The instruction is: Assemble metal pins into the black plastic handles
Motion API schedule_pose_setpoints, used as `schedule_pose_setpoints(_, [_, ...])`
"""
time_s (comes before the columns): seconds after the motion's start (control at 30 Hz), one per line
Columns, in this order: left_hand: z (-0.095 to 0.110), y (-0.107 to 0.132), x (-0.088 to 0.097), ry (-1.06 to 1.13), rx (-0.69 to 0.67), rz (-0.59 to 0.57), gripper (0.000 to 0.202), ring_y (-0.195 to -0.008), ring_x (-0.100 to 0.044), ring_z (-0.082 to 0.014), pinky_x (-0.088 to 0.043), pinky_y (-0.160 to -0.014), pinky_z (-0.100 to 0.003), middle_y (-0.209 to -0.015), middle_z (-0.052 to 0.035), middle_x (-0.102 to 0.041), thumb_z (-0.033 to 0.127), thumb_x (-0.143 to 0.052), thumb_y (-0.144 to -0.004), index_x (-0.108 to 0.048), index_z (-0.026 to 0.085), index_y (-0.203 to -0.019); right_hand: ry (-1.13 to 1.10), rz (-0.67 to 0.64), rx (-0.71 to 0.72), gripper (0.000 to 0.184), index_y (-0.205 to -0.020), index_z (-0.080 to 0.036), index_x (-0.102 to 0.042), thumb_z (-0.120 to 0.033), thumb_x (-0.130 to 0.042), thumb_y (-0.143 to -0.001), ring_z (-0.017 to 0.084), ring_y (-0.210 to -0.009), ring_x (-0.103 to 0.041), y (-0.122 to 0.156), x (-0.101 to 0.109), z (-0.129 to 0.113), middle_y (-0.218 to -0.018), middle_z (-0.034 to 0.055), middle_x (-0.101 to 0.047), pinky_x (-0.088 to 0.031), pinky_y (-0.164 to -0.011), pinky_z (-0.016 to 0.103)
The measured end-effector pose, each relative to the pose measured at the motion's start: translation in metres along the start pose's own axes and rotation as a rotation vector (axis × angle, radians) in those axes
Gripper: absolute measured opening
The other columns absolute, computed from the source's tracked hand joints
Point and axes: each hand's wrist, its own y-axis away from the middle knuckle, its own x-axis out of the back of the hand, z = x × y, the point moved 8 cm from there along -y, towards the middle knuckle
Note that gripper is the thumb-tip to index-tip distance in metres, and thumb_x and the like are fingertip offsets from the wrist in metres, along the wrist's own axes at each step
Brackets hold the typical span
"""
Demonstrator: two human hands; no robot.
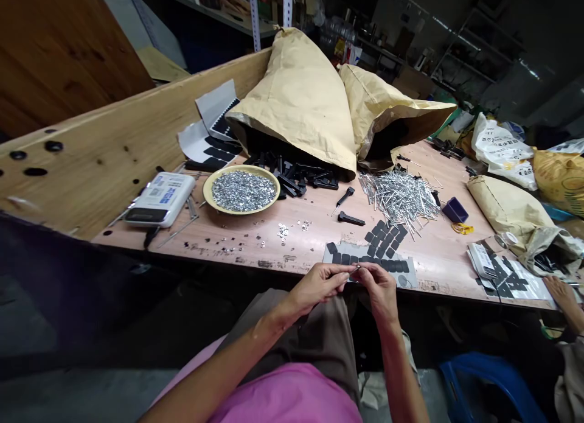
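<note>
At the table's front edge, my left hand [322,284] and my right hand [378,286] meet fingertip to fingertip. Between them they pinch a thin metal piece [354,270], mostly hidden by the fingers. Just behind my hands lies a grey backing sheet [410,277] with rows of black rounded pads [381,237]. Further back are a black plastic part [350,218] and another with a thin metal rod [345,195] in it. A heap of long thin metal rods [401,195] lies to the right. On the left stands a yellow bowl [241,211] full of small metal nuts or washers [244,190].
Two large paper sacks [296,100] lie at the back, black parts [292,176] spilling out. A white device [162,198] stands left, beside a wooden side board [100,137]. A small dark box [455,210] sits right. Another person's hand [563,295] rests at far right near a blue stool [488,380].
</note>
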Motion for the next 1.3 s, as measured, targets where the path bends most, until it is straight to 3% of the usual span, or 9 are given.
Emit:
schedule_pose_setpoints(0.13, [0.003, 0.009, -0.008, -0.098, 0.039, -0.125, 0.047, -0.040, -0.024, -0.0028, -0.016, -0.039, -0.018, -0.052, 0.0061, -0.042, 0.038, -0.061, -0.070, -0.068, 0.012, -0.108, 0.004, -0.270, -0.067, 0.016, -0.065, -0.021, -0.071, -0.035, -0.076, -0.062, 0.015, -0.064, -0.064, -0.004, -0.001, -0.008, -0.068, -0.0001, -0.069, -0.053, -0.065, 0.028])
schedule_pose_setpoints(0.3, [0.012, 0.016, -0.014, -0.304, 0.001, -0.145, 0.037, -0.044, -0.029, -0.0056, -0.019, -0.041, -0.018, -0.051, 0.0057, -0.040, 0.031, -0.054, -0.074, -0.071, 0.014, -0.103, 0.075, -0.401, -0.025, 0.015, -0.062, -0.020, -0.070, -0.032, -0.078, -0.059, 0.013, -0.062, -0.061, 0.000, 0.002, -0.019, -0.066, -0.0005, -0.068, -0.050, -0.061, 0.025])
schedule_pose_setpoints(0.6, [0.011, 0.014, -0.018, -0.426, 0.031, -0.176, 0.037, -0.046, -0.030, -0.0058, -0.021, -0.043, -0.020, -0.051, 0.0062, -0.040, 0.028, -0.050, -0.076, -0.070, 0.010, -0.102, 0.354, -0.361, 0.190, 0.017, -0.073, -0.022, -0.073, -0.038, -0.071, -0.072, 0.015, -0.067, -0.065, 0.009, 0.012, -0.025, -0.072, 0.0030, -0.070, -0.053, -0.064, 0.025])
schedule_pose_setpoints(0.7, [0.004, 0.014, -0.020, -0.351, 0.092, -0.207, 0.039, -0.044, -0.029, -0.0049, -0.019, -0.042, -0.020, -0.051, 0.0065, -0.041, 0.033, -0.055, -0.074, -0.069, 0.009, -0.102, 0.400, -0.375, 0.235, 0.014, -0.073, -0.023, -0.073, -0.037, -0.071, -0.073, 0.016, -0.070, -0.066, 0.012, 0.014, -0.028, -0.074, 0.0033, -0.071, -0.053, -0.065, 0.025])
schedule_pose_setpoints(0.8, [-0.010, 0.013, -0.024, -0.144, 0.200, -0.279, 0.052, -0.040, -0.024, -0.0029, -0.014, -0.040, -0.020, -0.052, 0.0075, -0.042, 0.041, -0.062, -0.068, -0.065, 0.008, -0.108, 0.402, -0.394, 0.246, 0.014, -0.075, -0.024, -0.073, -0.037, -0.070, -0.074, 0.016, -0.072, -0.067, 0.015, 0.015, -0.033, -0.077, 0.0032, -0.072, -0.054, -0.066, 0.025])
schedule_pose_setpoints(0.9, [-0.015, 0.011, -0.025, -0.026, 0.227, -0.276, 0.061, -0.038, -0.021, -0.0012, -0.011, -0.039, -0.020, -0.053, 0.0085, -0.041, 0.045, -0.067, -0.063, -0.063, 0.008, -0.111, 0.402, -0.387, 0.245, 0.014, -0.079, -0.024, -0.074, -0.036, -0.066, -0.078, 0.015, -0.072, -0.067, 0.015, 0.016, -0.037, -0.079, 0.0029, -0.073, -0.053, -0.067, 0.025])
schedule_pose_setpoints(1.1, [-0.009, 0.013, -0.030, -0.082, 0.156, -0.295, 0.053, -0.040, -0.023, -0.0017, -0.012, -0.040, -0.019, -0.051, 0.0082, -0.040, 0.044, -0.066, -0.067, -0.066, 0.009, -0.107, 0.291, -0.417, 0.148, 0.014, -0.076, -0.024, -0.073, -0.037, -0.068, -0.076, 0.015, -0.070, -0.068, 0.015, 0.016, -0.033, -0.075, 0.0014, -0.073, -0.054, -0.064, 0.024])
schedule_pose_setpoints(1.3, [-0.011, 0.016, -0.029, -0.013, 0.189, -0.291, 0.058, -0.039, -0.022, -0.0011, -0.011, -0.039, -0.019, -0.052, 0.0084, -0.041, 0.047, -0.068, -0.064, -0.065, 0.009, -0.108, 0.281, -0.370, 0.181, 0.009, -0.079, -0.024, -0.072, -0.031, -0.067, -0.077, 0.014, -0.066, -0.068, 0.018, 0.014, -0.033, -0.072, 0.0004, -0.072, -0.054, -0.062, 0.023])
